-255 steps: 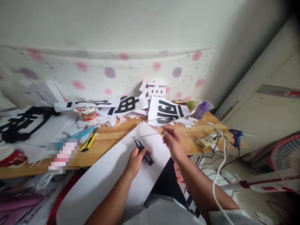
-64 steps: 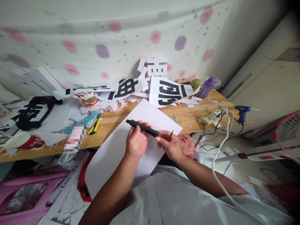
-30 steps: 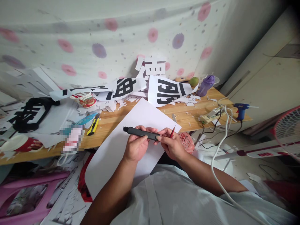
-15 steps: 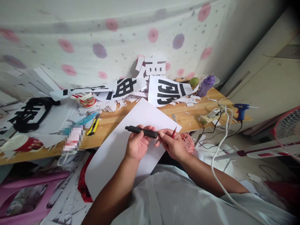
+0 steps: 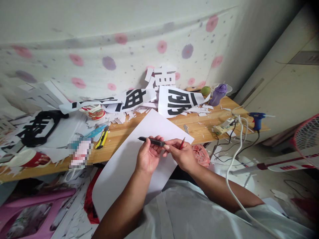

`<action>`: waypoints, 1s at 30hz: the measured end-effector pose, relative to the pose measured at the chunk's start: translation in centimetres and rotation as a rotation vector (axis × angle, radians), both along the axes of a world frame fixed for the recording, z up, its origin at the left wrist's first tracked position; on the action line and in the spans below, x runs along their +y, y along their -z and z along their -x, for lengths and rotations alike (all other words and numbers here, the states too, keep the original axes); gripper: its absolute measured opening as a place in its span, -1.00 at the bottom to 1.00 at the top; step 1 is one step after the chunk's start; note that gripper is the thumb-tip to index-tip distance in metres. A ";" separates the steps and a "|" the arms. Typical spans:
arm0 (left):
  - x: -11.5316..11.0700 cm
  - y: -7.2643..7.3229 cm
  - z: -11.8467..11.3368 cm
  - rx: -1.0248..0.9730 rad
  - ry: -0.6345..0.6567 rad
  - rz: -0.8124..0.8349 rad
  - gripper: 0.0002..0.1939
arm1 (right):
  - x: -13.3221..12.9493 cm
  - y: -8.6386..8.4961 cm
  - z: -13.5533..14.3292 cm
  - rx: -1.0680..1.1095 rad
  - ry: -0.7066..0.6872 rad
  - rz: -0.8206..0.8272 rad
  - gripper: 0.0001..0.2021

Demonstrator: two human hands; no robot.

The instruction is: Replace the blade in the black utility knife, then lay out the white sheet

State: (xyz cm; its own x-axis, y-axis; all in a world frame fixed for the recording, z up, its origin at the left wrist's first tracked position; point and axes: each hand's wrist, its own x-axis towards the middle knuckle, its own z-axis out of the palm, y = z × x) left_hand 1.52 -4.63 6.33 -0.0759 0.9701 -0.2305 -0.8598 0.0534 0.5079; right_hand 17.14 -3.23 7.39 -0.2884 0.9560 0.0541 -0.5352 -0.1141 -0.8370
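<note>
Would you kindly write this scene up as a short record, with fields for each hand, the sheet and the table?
Left hand: holds black tool
Right hand: fingers at the tool's nearer end; also grips red pencil
White sheet: beneath both hands, extending past the table's near edge
Table: yellow knife, purple bottle, power strip
Table's right end: blue glue gun

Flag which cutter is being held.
The black cutter, in the left hand, with the right hand at one end; the yellow cutter lies on the table.
</note>
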 end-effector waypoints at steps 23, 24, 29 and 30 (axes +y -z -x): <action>0.9 -3.0 -0.9 -0.075 -0.079 0.175 -0.64 | 0.4 -2.2 0.6 -0.183 0.129 -0.063 -0.71; 1.0 -2.9 -1.0 -0.075 -0.081 0.171 -0.65 | 0.5 -2.2 0.6 -0.187 0.139 -0.062 -0.71; 1.3 -2.6 -1.0 -0.073 -0.074 0.149 -0.70 | 0.8 -2.0 0.9 -0.156 0.144 -0.032 -0.72; 1.3 -2.5 -0.9 -0.072 -0.071 0.141 -0.71 | 0.9 -2.0 0.9 -0.137 0.131 -0.022 -0.72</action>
